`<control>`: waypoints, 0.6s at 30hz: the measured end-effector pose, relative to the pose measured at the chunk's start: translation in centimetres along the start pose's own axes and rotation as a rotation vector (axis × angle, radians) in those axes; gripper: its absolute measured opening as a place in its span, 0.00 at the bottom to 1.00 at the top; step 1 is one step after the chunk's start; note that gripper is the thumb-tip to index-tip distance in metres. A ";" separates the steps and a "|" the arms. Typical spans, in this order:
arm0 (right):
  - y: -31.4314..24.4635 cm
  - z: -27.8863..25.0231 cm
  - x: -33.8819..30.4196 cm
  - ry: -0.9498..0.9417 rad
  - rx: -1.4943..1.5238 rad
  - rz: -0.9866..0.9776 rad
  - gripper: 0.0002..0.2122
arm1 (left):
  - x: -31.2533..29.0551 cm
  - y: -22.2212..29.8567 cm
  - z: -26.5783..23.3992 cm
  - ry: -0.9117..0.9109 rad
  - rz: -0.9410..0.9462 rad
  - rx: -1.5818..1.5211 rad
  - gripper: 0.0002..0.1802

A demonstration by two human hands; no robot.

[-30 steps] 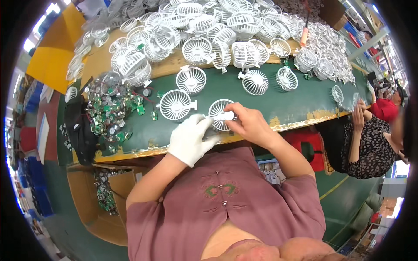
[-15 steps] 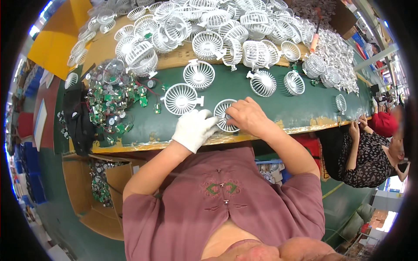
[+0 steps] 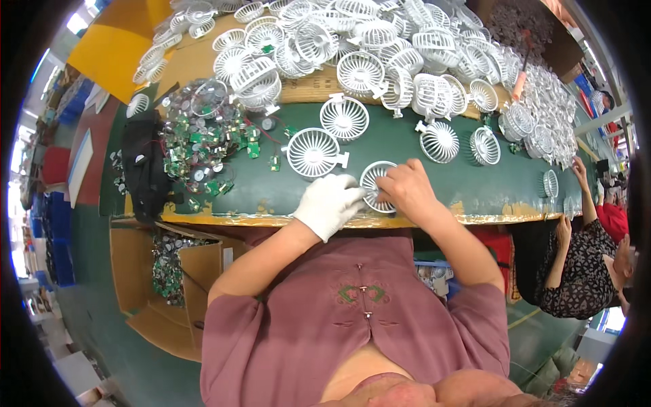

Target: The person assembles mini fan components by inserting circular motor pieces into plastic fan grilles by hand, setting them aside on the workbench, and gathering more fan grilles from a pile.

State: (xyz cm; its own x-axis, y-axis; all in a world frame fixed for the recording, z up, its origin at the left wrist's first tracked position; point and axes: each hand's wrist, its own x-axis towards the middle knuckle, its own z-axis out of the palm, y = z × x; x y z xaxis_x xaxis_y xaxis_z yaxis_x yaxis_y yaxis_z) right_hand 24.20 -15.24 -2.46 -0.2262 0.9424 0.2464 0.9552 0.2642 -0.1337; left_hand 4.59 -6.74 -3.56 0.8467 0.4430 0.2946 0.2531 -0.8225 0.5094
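A white plastic fan guard [image 3: 372,178], round with spokes, lies at the table's near edge between my hands. My left hand [image 3: 330,205], in a white glove, is closed on the guard's left rim. Over its right part, my bare right hand [image 3: 410,193] has its fingers curled and pressed together; whatever the fingertips hold is hidden. Just beyond my left hand lies another fan guard [image 3: 313,152] with a short tab on its side. Behind that one sits a further guard [image 3: 344,117].
A large heap of white fan guards [image 3: 366,41] covers the far side. Small motors with green circuit boards [image 3: 203,139] pile up at left, beside a black bag [image 3: 144,166]. An open cardboard box [image 3: 135,271] stands below. A co-worker [image 3: 576,271] sits at right.
The whole view has shifted, so the table appears farther right. Both hands stay at the same fan guard, with slight finger movement. The co-worker's one arm now reaches toward the white parts.
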 end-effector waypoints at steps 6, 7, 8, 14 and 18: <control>3.1 -2.9 -6.8 0.007 -0.139 0.282 0.09 | -1.4 -1.2 -4.6 0.243 0.014 0.002 0.11; 4.7 -3.3 -8.3 -0.006 -0.176 0.340 0.08 | -1.7 -2.1 -5.2 0.316 -0.042 0.004 0.10; 6.4 -3.5 -9.8 -0.004 -0.225 0.413 0.08 | -1.8 -3.2 -6.0 0.319 -0.133 0.029 0.10; 9.4 -5.1 -10.3 0.316 -0.401 0.633 0.13 | -1.5 -8.4 -7.4 0.264 -0.317 0.169 0.12; 2.0 -3.0 -2.2 0.264 0.031 0.232 0.15 | -1.0 -9.8 -6.3 0.061 -0.229 0.317 0.16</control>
State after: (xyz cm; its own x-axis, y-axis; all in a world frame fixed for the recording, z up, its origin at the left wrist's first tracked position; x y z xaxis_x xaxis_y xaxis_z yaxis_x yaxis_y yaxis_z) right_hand 27.23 -17.41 -0.36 0.0569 0.8935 0.4454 0.9682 0.0595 -0.2430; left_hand -1.67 3.09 -3.76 0.7246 0.6404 0.2547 0.5725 -0.7650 0.2950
